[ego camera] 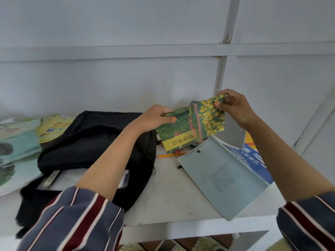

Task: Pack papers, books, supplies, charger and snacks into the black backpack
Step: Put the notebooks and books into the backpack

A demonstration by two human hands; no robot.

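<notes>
Head view: left hand [155, 117] and right hand [233, 105] pinch a flower book [192, 127]; papers [72, 178] lie in the backpack [90, 138], grey booklet [223, 176] and pencil [170, 155] unpacked

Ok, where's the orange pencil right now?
Head view, centre: the pencil lies on the white shelf between the black backpack and the grey booklet, just below the flower-cover book.

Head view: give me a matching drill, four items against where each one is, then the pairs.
Things:
1 flower-cover book
2 black backpack
3 grey booklet
4 yellow pencil

Places:
A on the white shelf, between backpack and booklet
B held up by left hand and right hand
C lying on a blue book
D left of centre, unzipped

Pairs: 1-B, 2-D, 3-C, 4-A
</notes>
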